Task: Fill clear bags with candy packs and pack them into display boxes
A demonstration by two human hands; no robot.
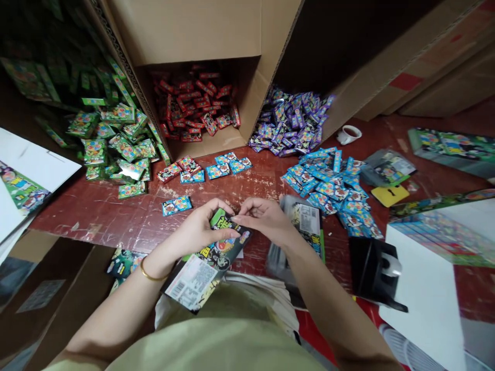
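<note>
My left hand (pixel 204 226) grips a black and green printed box (pixel 220 257) with a white barcode label, held tilted in front of my lap. Its thumb lies across the upper printed face. At the box's upper right end, the fingers and thumb of my right hand (pixel 266 219) are pinched together at the edge. Just beyond my hands lie a single blue packet (pixel 177 205) and a small row of red packets (pixel 189 165) and blue packets (pixel 222 170). Beside my right forearm is a stack of clear plastic packages (pixel 309 219) with a similar label.
Open cartons at the back hold green packets (pixel 127 141), red packets (pixel 197 100) and purple packets (pixel 294 121). A pile of blue packets (pixel 336 185) spreads at right, near a white cup (pixel 348 135), a yellow tag (pixel 390 193) and a black tape dispenser (pixel 373 270).
</note>
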